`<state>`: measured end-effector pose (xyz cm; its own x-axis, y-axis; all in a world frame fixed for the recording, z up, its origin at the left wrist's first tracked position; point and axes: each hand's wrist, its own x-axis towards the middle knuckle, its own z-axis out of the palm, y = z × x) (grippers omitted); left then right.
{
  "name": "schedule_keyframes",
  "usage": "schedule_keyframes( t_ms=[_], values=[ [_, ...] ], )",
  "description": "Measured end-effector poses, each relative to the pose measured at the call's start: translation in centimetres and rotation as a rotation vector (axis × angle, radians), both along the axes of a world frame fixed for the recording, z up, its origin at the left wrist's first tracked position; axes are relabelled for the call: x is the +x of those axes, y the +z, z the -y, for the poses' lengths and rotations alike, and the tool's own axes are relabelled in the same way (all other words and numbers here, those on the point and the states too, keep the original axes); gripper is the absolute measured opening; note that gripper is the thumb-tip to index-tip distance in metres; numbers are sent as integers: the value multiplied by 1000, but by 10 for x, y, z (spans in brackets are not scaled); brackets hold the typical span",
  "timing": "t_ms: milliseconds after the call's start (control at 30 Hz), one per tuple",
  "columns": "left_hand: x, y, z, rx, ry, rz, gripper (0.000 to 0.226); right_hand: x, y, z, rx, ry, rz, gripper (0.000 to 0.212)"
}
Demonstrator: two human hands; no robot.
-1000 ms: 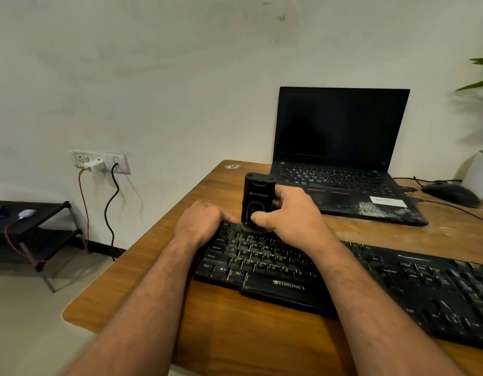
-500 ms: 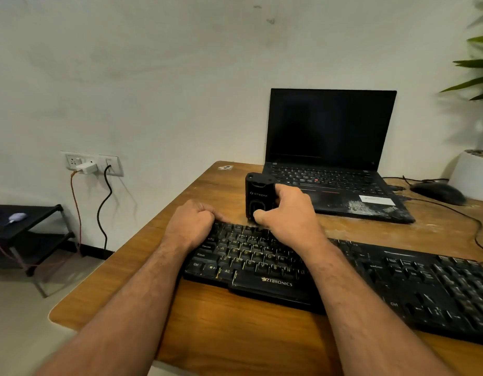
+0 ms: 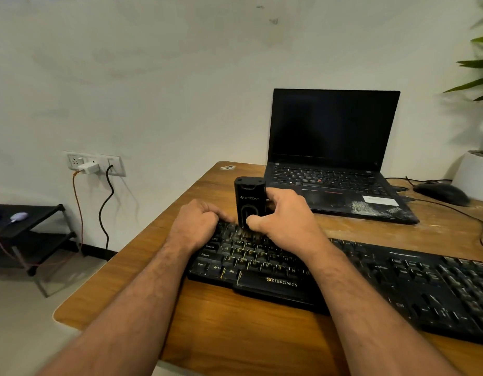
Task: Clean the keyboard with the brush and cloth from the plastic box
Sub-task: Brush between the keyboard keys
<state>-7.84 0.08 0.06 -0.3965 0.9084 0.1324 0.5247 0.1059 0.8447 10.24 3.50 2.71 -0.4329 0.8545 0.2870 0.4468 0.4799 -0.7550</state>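
Observation:
A black keyboard point(image 3: 278, 283) lies across the wooden table point(image 3: 121, 283). My right hand point(image 3: 283, 218) grips a black block-shaped brush point(image 3: 248, 196) and holds it upright. Its brown bristles point(image 3: 245, 234) press on the keys near the keyboard's far left end. My left hand point(image 3: 197, 223) sits with curled fingers on the keyboard's far left corner and holds it there. The cloth and the plastic box are not in view.
An open black laptop point(image 3: 332, 169) stands behind the keyboard, with white scuffs on its front corner. A black mouse point(image 3: 441, 194) with its cable and a white plant pot point(image 3: 473, 172) are at the far right. Off the table's left edge are a wall socket point(image 3: 94, 164) and a low black shelf point(image 3: 31, 234).
My head has turned a little, so the whole scene has shifted in view. Both hands and the brush stay on the keyboard's far left keys.

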Motion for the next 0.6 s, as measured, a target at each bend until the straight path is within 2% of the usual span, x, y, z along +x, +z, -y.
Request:
schedule_keyframes(
  t_ms=[167,300,433,600],
  values=[
    [-1,0,0,-14,-12,-35,39,-6,-4,5,-23,76,-21,35],
    [-1,1,0,-10,2,-25,38,-12,-4,2,23,-2,-12,30],
    [0,2,3,-4,-20,-84,51,-14,-4,7,-22,113,-15,36],
    [-3,3,4,-10,-7,-50,39,-9,-1,4,-23,9,-39,38]
  ],
)
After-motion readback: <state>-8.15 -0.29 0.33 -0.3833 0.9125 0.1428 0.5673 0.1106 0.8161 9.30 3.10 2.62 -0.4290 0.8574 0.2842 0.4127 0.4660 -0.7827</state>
